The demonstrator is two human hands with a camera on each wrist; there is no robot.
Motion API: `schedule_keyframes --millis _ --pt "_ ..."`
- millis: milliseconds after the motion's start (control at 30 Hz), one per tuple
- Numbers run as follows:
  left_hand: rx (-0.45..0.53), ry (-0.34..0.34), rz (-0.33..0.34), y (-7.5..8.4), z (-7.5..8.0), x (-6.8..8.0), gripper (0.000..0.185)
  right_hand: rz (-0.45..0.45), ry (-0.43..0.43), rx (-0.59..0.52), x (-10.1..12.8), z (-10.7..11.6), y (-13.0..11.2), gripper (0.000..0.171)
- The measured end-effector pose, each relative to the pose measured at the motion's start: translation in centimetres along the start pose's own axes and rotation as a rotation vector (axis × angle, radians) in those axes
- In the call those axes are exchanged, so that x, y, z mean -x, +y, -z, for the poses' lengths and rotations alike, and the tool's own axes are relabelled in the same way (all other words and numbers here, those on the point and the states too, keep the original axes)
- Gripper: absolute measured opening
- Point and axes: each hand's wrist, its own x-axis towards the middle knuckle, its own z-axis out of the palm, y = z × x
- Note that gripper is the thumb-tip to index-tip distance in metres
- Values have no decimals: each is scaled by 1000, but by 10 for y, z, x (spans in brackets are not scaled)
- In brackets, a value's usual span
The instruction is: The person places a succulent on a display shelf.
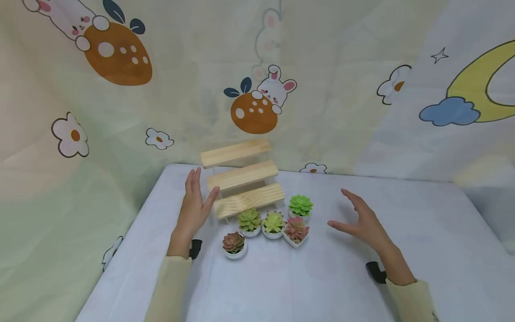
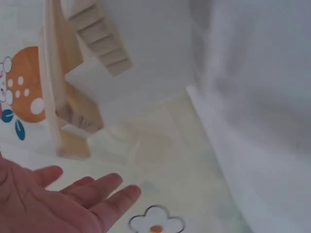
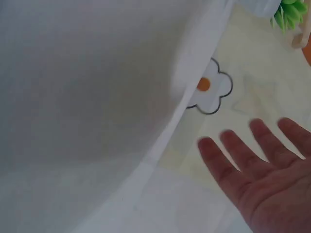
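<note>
My left hand is raised just left of a three-step wooden shelf, fingers straight and thumb apart. Its thumb tip overlaps the shelf's left edge in the head view; the left wrist view has the fingers near the shelf's end, holding nothing. Over the table's right side, my right hand holds nothing, its fingers spread. Nearest to it are a bright green potted succulent and a pink succulent in a white pot. In the right wrist view the palm faces the camera.
Two more green succulents, one darker and one yellowish, stand before the shelf. A reddish-brown succulent is nearer the front. Behind the white-covered table hangs a printed cloth.
</note>
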Motion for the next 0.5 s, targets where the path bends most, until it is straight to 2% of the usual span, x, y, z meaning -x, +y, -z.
schedule_keyframes --millis 100,267,367,500 --pt "192 -20 58 -4 -5 -3 78 40 -10 -37 -5 -9 1 95" --pt "549 -112 191 -4 -10 -8 78 38 -97 -140 -13 -16 -5 84" --pt "662 -152 243 -5 -13 -9 79 25 -158 -189 -19 -21 -8 80" --pt "726 -148 252 -9 -19 -10 82 43 -217 -224 -27 -31 -11 75"
